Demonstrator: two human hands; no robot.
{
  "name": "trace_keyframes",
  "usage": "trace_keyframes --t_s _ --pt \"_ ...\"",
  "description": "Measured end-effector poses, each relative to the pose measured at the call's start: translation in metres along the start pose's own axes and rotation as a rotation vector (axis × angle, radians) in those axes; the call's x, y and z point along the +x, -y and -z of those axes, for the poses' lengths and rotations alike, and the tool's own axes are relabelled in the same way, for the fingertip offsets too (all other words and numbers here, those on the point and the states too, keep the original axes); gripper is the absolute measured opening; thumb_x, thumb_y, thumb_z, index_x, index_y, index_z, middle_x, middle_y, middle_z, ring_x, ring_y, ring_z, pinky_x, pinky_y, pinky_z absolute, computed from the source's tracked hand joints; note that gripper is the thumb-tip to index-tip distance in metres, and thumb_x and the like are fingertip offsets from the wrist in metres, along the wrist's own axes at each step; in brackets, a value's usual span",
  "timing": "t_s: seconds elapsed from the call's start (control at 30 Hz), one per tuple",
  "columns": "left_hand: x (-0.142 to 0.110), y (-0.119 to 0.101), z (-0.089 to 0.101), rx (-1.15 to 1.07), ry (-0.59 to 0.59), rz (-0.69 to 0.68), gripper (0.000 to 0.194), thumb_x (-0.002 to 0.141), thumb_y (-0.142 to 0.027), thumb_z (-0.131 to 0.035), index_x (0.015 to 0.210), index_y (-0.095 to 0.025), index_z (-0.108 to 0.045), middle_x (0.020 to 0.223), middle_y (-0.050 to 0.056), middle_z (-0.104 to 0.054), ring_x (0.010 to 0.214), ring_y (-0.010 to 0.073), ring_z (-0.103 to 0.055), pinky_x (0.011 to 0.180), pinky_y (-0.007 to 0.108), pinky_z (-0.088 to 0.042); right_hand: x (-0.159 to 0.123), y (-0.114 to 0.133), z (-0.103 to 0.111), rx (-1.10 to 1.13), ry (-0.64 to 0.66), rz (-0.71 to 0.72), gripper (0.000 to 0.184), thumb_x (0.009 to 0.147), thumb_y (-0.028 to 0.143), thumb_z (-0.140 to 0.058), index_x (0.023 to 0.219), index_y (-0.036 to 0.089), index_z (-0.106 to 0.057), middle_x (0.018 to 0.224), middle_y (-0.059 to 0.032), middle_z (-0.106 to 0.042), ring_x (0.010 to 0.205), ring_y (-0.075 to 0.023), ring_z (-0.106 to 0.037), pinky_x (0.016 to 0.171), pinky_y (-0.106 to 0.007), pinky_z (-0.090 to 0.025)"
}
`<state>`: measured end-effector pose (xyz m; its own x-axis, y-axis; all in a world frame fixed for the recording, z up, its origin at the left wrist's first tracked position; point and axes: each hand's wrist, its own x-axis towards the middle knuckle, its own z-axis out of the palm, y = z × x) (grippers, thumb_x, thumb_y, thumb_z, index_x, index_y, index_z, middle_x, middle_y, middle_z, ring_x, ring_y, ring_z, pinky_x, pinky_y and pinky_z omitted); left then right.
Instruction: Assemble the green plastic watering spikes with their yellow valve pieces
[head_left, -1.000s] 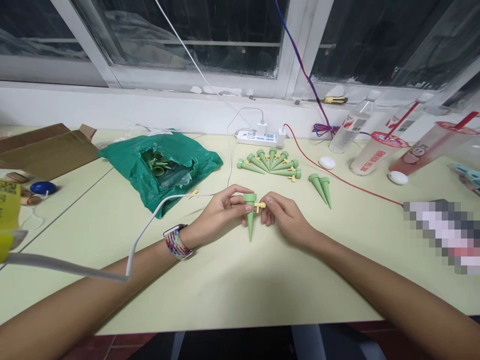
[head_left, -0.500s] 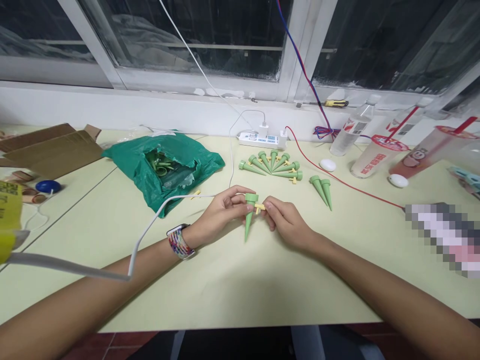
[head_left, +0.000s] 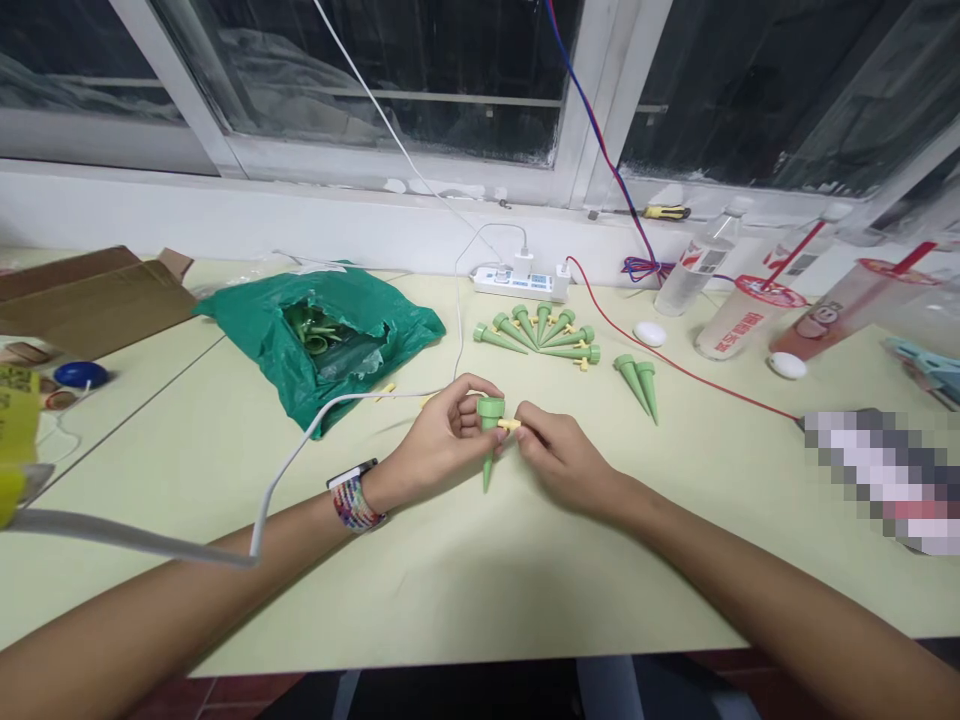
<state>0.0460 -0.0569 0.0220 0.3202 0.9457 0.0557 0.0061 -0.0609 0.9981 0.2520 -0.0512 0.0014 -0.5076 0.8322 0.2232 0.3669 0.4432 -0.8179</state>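
Observation:
Upright between my hands is a green plastic plant watering spike, its tip pointing down. My left hand is closed around its upper part, thumb across the front. A small yellow valve sticks out of the spike's right side. My right hand pinches the outer end of that valve between thumb and fingers. Beyond my hands, several green spikes with yellow valves lie fanned out on the table. To their right lie two green spikes on which I see no valves.
A torn green plastic bag holding more green parts lies at left, with small yellow pieces beside it. A white cable crosses above my left forearm. A power strip, drink cups and a bottle stand behind.
Both hands have moved slightly left and down in view with the spike. The left thumb now lies nearer the valve; my right hand still pinches the valve's end.

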Motion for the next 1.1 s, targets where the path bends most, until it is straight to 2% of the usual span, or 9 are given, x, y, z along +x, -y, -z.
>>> trace_keyframes --t_s 0.13,0.3,0.4,0.47,0.57,0.67,0.93,1.03,1.1 --pt "-0.001 -0.001 -0.003 -0.018 -0.049 -0.026 0.039 0.084 -0.028 -0.084 0.112 -0.019 -0.057 0.078 -0.004 -0.064 0.074 0.0135 -0.069 0.068 0.024 -0.054 0.000 0.005 0.002 0.129 0.034 -0.029 0.033 0.110 0.035 -0.036 0.079 0.024 -0.041 0.067 0.0051 -0.049 0.062 -0.0135 -0.046 0.062 -0.026 -0.036" --pt "0.000 -0.003 0.000 -0.174 0.097 0.072 0.038 0.087 -0.028 -0.082 0.112 -0.019 -0.055 0.073 -0.003 -0.068 0.072 0.0162 -0.073 0.073 0.029 -0.058 -0.002 -0.001 0.008 -0.353 -0.064 0.296 0.018 0.109 0.030 -0.044 0.102 0.020 -0.058 0.090 -0.0031 -0.069 0.068 -0.0147 -0.054 0.064 -0.028 -0.034" --pt "0.000 -0.001 0.000 -0.136 0.098 0.067 0.041 0.086 -0.029 -0.084 0.112 -0.019 -0.054 0.078 0.001 -0.073 0.075 0.0165 -0.074 0.071 0.026 -0.057 -0.003 -0.005 0.009 -0.523 -0.123 0.448 0.022 0.109 0.025 -0.041 0.100 0.018 -0.060 0.082 -0.0034 -0.067 0.063 -0.0147 -0.050 0.061 -0.030 -0.030" --pt "-0.001 0.001 0.000 -0.095 0.058 0.034 0.042 0.085 -0.029 -0.085 0.112 -0.019 -0.054 0.082 0.001 -0.073 0.077 0.0159 -0.073 0.070 0.025 -0.056 -0.004 -0.003 0.007 -0.470 -0.141 0.398 0.024 0.109 0.025 -0.041 0.095 0.019 -0.059 0.075 -0.0008 -0.063 0.060 -0.0140 -0.048 0.060 -0.030 -0.030" --pt "-0.004 0.002 -0.001 0.029 -0.014 -0.047 0.039 0.084 -0.028 -0.085 0.111 -0.019 -0.057 0.083 -0.001 -0.068 0.072 0.0116 -0.067 0.065 0.022 -0.052 -0.006 0.004 0.004 -0.189 -0.077 0.174 0.033 0.112 0.033 -0.038 0.085 0.021 -0.052 0.071 0.0024 -0.057 0.061 -0.0130 -0.047 0.061 -0.027 -0.034" --pt "-0.006 -0.001 0.001 0.082 0.009 -0.071 0.036 0.086 -0.028 -0.083 0.110 -0.019 -0.059 0.083 -0.001 -0.067 0.072 0.0114 -0.066 0.063 0.021 -0.050 -0.008 0.008 0.002 0.025 -0.009 0.036 0.041 0.114 0.040 -0.034 0.078 0.022 -0.044 0.070 0.0032 -0.051 0.063 -0.0129 -0.048 0.061 -0.025 -0.037" --pt "-0.003 -0.012 0.005 -0.216 0.252 0.093 0.028 0.091 -0.023 -0.078 0.108 -0.019 -0.055 0.080 0.002 -0.074 0.068 0.0156 -0.071 0.070 0.029 -0.055 -0.009 0.002 0.010 -0.614 -0.204 0.553 0.019 0.103 0.022 -0.047 0.085 0.020 -0.053 0.074 -0.0001 -0.058 0.057 -0.0139 -0.032 0.057 -0.031 -0.025" --pt "-0.004 -0.011 0.003 -0.248 0.327 0.112 0.026 0.092 -0.023 -0.077 0.105 -0.019 -0.054 0.086 0.004 -0.075 0.072 0.0164 -0.072 0.073 0.031 -0.056 -0.010 0.004 0.009 -0.557 -0.228 0.580 0.020 0.095 0.017 -0.049 0.077 0.023 -0.045 0.064 0.0035 -0.049 0.055 -0.0134 -0.026 0.054 -0.030 -0.022" --pt "-0.005 -0.009 0.001 -0.247 0.338 0.112 0.026 0.093 -0.024 -0.077 0.104 -0.019 -0.053 0.088 0.005 -0.075 0.074 0.0166 -0.072 0.075 0.032 -0.057 -0.011 0.005 0.006 -0.412 -0.181 0.477 0.022 0.092 0.017 -0.050 0.074 0.023 -0.039 0.060 0.0055 -0.044 0.053 -0.0121 -0.026 0.054 -0.029 -0.021"
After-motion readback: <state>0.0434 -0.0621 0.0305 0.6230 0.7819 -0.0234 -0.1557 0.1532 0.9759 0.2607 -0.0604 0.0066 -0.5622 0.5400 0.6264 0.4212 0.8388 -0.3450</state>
